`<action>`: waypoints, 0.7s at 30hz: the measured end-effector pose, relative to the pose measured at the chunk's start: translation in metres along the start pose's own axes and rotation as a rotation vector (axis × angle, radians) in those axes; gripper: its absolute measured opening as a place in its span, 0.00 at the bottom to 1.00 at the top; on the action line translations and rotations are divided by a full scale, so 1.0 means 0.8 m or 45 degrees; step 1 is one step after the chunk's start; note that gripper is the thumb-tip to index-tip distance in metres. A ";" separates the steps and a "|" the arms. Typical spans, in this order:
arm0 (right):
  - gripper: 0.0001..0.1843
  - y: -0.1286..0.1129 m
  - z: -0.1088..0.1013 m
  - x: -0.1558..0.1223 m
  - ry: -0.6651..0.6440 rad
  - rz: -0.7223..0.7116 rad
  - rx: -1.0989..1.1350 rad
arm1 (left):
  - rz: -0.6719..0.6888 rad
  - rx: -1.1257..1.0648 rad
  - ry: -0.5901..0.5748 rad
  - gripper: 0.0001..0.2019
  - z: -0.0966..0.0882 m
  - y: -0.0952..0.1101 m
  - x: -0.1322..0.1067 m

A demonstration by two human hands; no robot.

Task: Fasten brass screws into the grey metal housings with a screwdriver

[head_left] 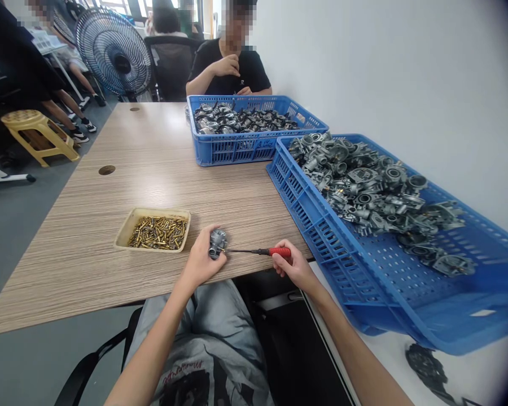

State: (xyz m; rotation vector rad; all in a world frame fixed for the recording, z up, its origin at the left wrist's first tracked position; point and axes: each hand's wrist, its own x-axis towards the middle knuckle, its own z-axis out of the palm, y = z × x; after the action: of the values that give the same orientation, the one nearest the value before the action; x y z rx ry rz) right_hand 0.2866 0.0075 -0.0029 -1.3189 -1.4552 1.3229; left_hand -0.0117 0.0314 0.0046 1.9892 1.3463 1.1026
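My left hand [202, 260] grips a small grey metal casting [217, 243] at the near edge of the wooden table [152, 169]. My right hand [293, 266] is closed round the red handle of a screwdriver [262, 251]. Its thin shaft points left and its tip meets the casting. A shallow beige tray [129, 226] of several brass screws lies just left of my left hand.
A large blue crate [322, 237] of grey metal castings sits at my right, tilted over the table edge. A second blue crate [232, 149] of parts stands farther back. A person in black sits behind it. A fan [114, 51] and a yellow stool [38, 135] stand at left.
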 end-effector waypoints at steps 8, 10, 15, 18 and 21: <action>0.23 -0.001 0.001 0.001 0.013 -0.004 -0.003 | -0.001 0.003 0.010 0.33 0.001 -0.002 0.000; 0.23 -0.001 0.001 0.001 0.014 -0.002 -0.003 | 0.000 0.003 0.007 0.33 0.001 -0.002 0.000; 0.22 0.000 0.000 0.000 0.008 -0.003 0.008 | -0.010 0.008 0.003 0.33 0.001 -0.002 -0.001; 0.21 0.001 0.000 0.000 0.010 0.000 0.009 | -0.010 0.013 0.002 0.33 0.000 -0.001 -0.001; 0.22 0.002 0.000 0.001 0.015 0.001 0.005 | -0.010 0.014 0.007 0.33 0.000 0.000 -0.001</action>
State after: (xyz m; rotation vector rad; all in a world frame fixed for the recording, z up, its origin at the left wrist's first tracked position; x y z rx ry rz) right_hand 0.2865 0.0079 -0.0045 -1.3230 -1.4436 1.3153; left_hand -0.0117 0.0311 0.0042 1.9887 1.3649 1.0997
